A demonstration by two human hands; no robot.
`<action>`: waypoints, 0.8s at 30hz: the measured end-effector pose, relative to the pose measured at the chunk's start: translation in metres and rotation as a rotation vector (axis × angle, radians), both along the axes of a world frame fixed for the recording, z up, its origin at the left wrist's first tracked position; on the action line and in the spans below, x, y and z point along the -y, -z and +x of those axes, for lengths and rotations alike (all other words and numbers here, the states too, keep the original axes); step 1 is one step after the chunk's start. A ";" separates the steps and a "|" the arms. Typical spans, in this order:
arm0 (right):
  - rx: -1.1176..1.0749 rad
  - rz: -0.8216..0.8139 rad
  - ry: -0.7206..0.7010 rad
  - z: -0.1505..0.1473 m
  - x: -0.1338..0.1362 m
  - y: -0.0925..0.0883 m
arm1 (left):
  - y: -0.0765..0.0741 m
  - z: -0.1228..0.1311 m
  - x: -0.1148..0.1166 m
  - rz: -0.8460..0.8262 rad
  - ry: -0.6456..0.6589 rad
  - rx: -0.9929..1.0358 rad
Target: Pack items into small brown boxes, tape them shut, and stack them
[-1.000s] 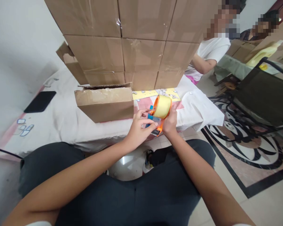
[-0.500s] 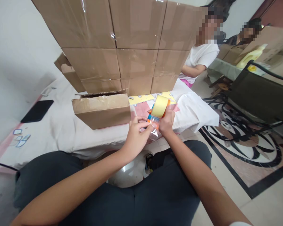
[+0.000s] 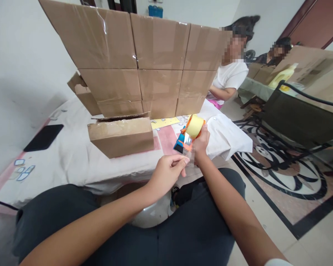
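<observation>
My right hand point(image 3: 202, 139) is closed round a tape dispenser point(image 3: 181, 142), blue and orange with a yellowish roll of clear packing tape point(image 3: 195, 125) on it. Between thumb and fingers my left hand point(image 3: 170, 170) pinches the loose end of the clear tape point(image 3: 190, 157), just below the dispenser's edge. A short stretch of tape spans the gap from the dispenser to these fingers. To the left of both hands, a small cardboard box point(image 3: 123, 142) stands on the cloth-covered table point(image 3: 72, 162), its top edge partly lifted at the back.
Taped cardboard boxes point(image 3: 159, 81) are stacked in rows behind the small box. A box with a raised flap point(image 3: 84, 96) stands at the left, and a black phone-like slab point(image 3: 43, 137) lies near the wall. A person in a white shirt point(image 3: 230, 77) sits beyond the stack; a dark chair point(image 3: 302, 111) stands right.
My left hand has moved down and slightly right with the tape end, away from the dispenser. The dispenser has shifted a little right, and my view has tilted up.
</observation>
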State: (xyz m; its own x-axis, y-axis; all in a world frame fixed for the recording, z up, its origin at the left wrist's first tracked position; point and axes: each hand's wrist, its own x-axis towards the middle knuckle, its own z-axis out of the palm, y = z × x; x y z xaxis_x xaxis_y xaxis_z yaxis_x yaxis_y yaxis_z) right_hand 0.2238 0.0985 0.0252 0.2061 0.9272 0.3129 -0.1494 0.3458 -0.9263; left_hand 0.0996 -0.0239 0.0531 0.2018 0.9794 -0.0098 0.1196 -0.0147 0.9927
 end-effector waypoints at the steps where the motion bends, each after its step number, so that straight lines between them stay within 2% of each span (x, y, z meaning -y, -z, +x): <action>1: -0.033 0.009 0.025 0.001 -0.001 -0.002 | 0.001 0.000 0.000 -0.005 0.012 -0.002; 3: -0.091 0.040 0.040 0.003 -0.001 -0.004 | 0.005 -0.001 0.000 -0.007 0.020 -0.010; 10: -0.082 -0.027 -0.141 0.001 0.003 -0.002 | 0.020 -0.002 -0.001 -0.013 0.020 -0.030; 14: -0.066 -0.031 -0.138 0.006 0.001 -0.003 | 0.019 -0.003 -0.001 -0.037 0.040 -0.022; 20: -0.046 0.064 -0.154 0.014 0.001 -0.003 | 0.014 -0.009 -0.008 -0.126 0.005 -0.008; 24: -0.094 0.107 -0.144 0.016 0.000 -0.002 | 0.015 -0.016 -0.015 -0.109 0.060 -0.045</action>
State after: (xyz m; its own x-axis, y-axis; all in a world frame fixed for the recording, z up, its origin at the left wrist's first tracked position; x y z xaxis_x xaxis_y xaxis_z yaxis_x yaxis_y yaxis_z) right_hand 0.2395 0.0987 0.0276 0.1069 0.9115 0.3972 -0.2886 0.4107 -0.8649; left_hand 0.0838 -0.0089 0.0382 0.2568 0.9583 -0.1255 0.1662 0.0842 0.9825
